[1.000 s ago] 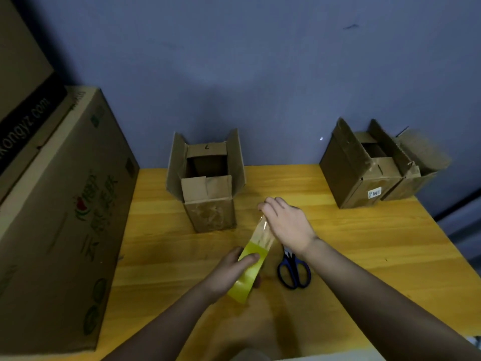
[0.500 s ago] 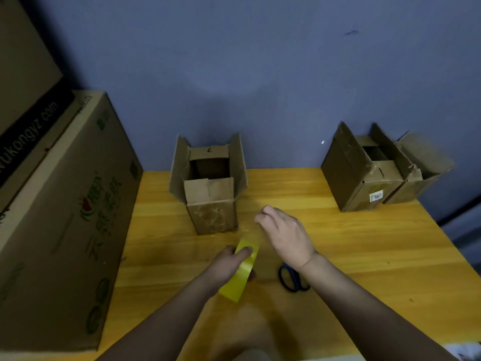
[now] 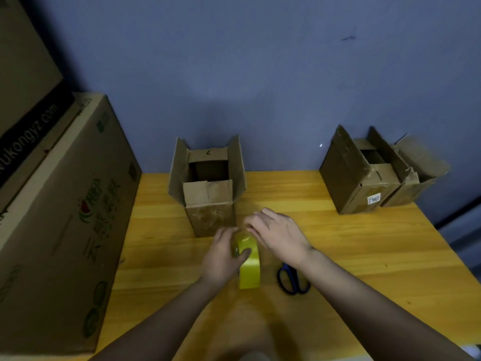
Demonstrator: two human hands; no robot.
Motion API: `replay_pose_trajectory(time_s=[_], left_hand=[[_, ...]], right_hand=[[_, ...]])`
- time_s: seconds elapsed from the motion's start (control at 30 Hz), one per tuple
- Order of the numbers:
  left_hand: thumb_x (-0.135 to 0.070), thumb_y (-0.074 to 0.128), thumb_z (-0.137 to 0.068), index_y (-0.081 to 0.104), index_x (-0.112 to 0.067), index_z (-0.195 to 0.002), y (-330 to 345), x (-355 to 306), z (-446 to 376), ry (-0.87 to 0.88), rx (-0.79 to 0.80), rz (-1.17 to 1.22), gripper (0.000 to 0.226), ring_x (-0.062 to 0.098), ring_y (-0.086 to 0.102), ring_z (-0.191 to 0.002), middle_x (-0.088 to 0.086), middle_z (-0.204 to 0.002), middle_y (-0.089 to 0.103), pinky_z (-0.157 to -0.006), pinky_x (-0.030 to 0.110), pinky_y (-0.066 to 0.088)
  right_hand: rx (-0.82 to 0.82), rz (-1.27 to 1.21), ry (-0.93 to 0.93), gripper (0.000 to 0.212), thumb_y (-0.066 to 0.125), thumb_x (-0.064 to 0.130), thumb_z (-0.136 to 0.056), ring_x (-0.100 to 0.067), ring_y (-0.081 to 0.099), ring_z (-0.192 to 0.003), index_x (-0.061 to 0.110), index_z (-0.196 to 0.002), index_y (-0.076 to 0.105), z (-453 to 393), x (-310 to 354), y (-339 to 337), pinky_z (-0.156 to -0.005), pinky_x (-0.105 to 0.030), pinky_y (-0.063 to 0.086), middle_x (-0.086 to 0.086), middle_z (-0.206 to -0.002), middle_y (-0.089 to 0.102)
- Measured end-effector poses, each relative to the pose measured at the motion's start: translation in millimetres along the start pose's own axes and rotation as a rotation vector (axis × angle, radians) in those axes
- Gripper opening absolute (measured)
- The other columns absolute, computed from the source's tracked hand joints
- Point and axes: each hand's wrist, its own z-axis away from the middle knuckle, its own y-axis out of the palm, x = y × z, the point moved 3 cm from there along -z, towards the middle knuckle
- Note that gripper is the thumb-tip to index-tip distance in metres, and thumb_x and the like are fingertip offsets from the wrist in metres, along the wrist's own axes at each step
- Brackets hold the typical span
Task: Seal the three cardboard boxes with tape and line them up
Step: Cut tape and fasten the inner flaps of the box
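A: Where's the tape (image 3: 249,267)?

B: Mid-table, near the front edge, upright in the left hand (image 3: 223,256), fingers wrapped round the roll. The right hand (image 3: 279,234) pinches at its top; whether it holds the end, the person can't be seen to.

A: Handling?

B: Probably light, sticky; best gripped by the core.

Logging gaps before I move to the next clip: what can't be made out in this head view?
- Scissors blades: hidden under the right hand.
- Free end of the tape roll: blurred, fingertips cover it; left hand grips the roll.
- Third box: mostly behind the right box.
- Middle box inside: too dark.
- Big carton: cut by the left edge.
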Motion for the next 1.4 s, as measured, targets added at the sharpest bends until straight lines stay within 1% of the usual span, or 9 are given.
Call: replay_pose_trajectory(time_s=[0.37,0.43,0.53,0.6,0.7,0.77,0.93,1.17,1.4], left_hand=[[-0.023,0.068,-0.085,0.068,-0.016,-0.109,-32,-35,-19,0.211,-0.079,-0.089,0.025,0.021,0.067,-0.095,0.003,-0.102,0.073,-0.076,0.031,0.051],[-0.024,0.067,-0.086,0.069,-0.019,-0.099,-31,-34,-21,0.225,-0.066,-0.084,0.014,0.016,0.067,-0.089,-0.002,-0.095,0.073,-0.072,0.027,0.048],[-0.028,0.066,-0.087,0.068,-0.025,-0.091,-28,-34,-22,0.237,-0.003,-0.107,0.005,0.007,0.066,-0.083,-0.010,-0.089,0.069,-0.073,0.025,0.052],[-0.028,0.066,-0.087,0.067,-0.026,-0.091,-26,-32,-23,0.242,0.024,-0.089,0.005,0.005,0.064,-0.083,-0.011,-0.090,0.068,-0.076,0.030,0.054],[-0.028,0.067,-0.086,0.068,-0.024,-0.091,-25,-33,-24,0.271,0.053,-0.081,0.006,0.004,0.062,-0.084,-0.011,-0.090,0.065,-0.077,0.030,0.054],[-0.027,0.067,-0.087,0.068,-0.024,-0.091,-27,-33,-24,0.289,0.061,-0.088,0.006,0.004,0.061,-0.085,-0.012,-0.089,0.062,-0.078,0.026,0.052],[-0.025,0.065,-0.088,0.065,-0.026,-0.091,-31,-31,-31,0.223,0.115,-0.028,0.003,0.001,0.062,-0.083,-0.011,-0.088,0.065,-0.079,0.026,0.053],[-0.023,0.065,-0.088,0.067,-0.019,-0.089,-33,-34,-36,0.209,0.146,-0.002,0.004,0.008,0.064,-0.081,-0.008,-0.085,0.067,-0.079,0.036,0.054],[-0.022,0.066,-0.088,0.065,-0.026,-0.088,-35,-33,-40,0.237,0.188,0.008,0.004,0.006,0.062,-0.084,-0.013,-0.085,0.064,-0.081,0.034,0.053]], right_hand=[[0.050,0.163,-0.148,0.036,0.067,0.023,-0.083,-0.017,0.058,-0.071,0.017,-0.110,0.045,-13,-7,3,-0.048,-0.029,0.046,0.001,-0.079,0.064],[-0.015,0.169,0.072,0.027,0.048,0.036,-0.092,-0.014,0.063,-0.069,0.019,-0.113,0.046,-17,-12,-12,-0.047,-0.024,0.046,0.002,-0.083,0.066],[-0.142,-0.113,0.740,0.026,0.047,0.034,-0.098,-0.013,0.064,-0.072,0.017,-0.117,0.052,3,-42,-27,-0.056,-0.024,0.046,0.005,-0.096,0.066],[0.096,-0.158,1.095,0.022,0.046,0.028,-0.099,-0.023,0.065,-0.082,0.016,-0.116,0.050,40,-59,-12,-0.063,-0.029,0.046,-0.001,-0.102,0.065],[0.889,-0.024,1.069,0.025,0.040,0.024,-0.100,-0.024,0.063,-0.098,0.016,-0.116,0.057,101,-47,40,-0.070,-0.031,0.046,-0.005,-0.111,0.064],[1.022,-0.021,1.091,0.027,0.043,0.027,-0.099,-0.020,0.059,-0.107,0.018,-0.119,0.059,130,-31,62,-0.076,-0.029,0.046,-0.003,-0.117,0.061],[0.896,0.009,1.213,0.034,0.046,0.029,-0.098,-0.019,0.052,-0.117,0.015,-0.129,0.041,149,-20,80,-0.086,-0.029,0.048,-0.003,-0.127,0.054],[0.944,-0.129,1.395,0.046,0.063,0.048,-0.087,-0.018,0.061,-0.105,0.015,-0.118,0.055,161,-30,73,-0.077,-0.027,0.048,-0.002,-0.114,0.062],[0.583,-0.493,1.191,0.033,0.071,0.029,-0.085,-0.018,0.064,-0.090,0.013,-0.109,0.056,156,-51,32,-0.076,-0.032,0.051,-0.006,-0.104,0.068]])
